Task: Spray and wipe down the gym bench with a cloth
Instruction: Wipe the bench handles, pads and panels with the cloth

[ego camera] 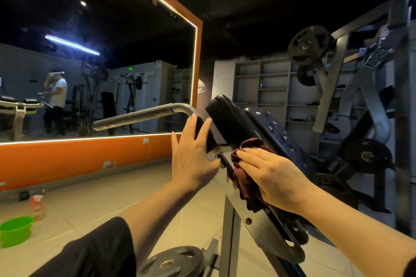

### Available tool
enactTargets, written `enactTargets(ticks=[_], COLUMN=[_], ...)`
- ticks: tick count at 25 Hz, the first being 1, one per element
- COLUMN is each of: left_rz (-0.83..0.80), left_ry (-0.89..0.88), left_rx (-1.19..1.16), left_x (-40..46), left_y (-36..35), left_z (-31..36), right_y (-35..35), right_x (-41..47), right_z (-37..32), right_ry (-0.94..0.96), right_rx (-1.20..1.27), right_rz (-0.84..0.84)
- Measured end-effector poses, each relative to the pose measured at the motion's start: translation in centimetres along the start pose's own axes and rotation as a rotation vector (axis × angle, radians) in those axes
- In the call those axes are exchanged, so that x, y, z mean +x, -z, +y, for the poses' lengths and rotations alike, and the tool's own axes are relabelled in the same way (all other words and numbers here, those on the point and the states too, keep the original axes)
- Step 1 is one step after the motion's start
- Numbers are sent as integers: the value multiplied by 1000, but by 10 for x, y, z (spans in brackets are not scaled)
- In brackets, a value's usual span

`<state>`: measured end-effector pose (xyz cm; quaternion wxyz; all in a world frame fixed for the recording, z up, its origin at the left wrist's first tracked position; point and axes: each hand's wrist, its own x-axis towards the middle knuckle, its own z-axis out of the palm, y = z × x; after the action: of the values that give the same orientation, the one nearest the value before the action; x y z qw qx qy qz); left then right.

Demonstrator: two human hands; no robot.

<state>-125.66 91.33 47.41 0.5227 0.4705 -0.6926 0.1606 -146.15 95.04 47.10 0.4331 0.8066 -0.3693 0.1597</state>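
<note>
The gym bench has a black padded cushion (227, 119) tilted up on a grey metal frame (258, 225). My left hand (191, 155) rests with straight fingers against a black grip at the bend of a grey handle bar (139, 116). My right hand (272, 177) presses a dark red cloth (245, 177) flat against the bench frame just below the cushion. A spray bottle (38, 206) with a red trigger stands on the floor at the far left, away from both hands.
A green plastic basin (15, 230) sits beside the spray bottle. A large orange-framed mirror (96, 74) covers the left wall and reflects a person. Weight plates (173, 262) hang low in front, and a plate-loaded machine (364, 96) stands at right. Beige tiled floor lies between.
</note>
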Motion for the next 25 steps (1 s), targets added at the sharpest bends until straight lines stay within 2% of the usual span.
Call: enactTargets(ticks=[5,8,14,18,21,25], left_rz=[40,32,4,-17,-8,-54], left_ry=[-91,-82,-88,-117,-138,-149], left_rx=[95,156,231,282,318,355], left_x=[-36,-51,-64,-65,-64,-65], left_y=[-19,-31,-41,-46,-46,-42], left_z=[19,25,19,20,16,11], right_y=[7,-1,-8,-15,-14,-14], right_x=[44,56,-16,-49,-25,27], right_z=[-4,-7,-1,-6,-3,-1], right_ry=[-89,-152,-9,-40,-23,-183], right_rx=[21,37,105,141,104,47], right_rz=[121,69,108,176,220,276])
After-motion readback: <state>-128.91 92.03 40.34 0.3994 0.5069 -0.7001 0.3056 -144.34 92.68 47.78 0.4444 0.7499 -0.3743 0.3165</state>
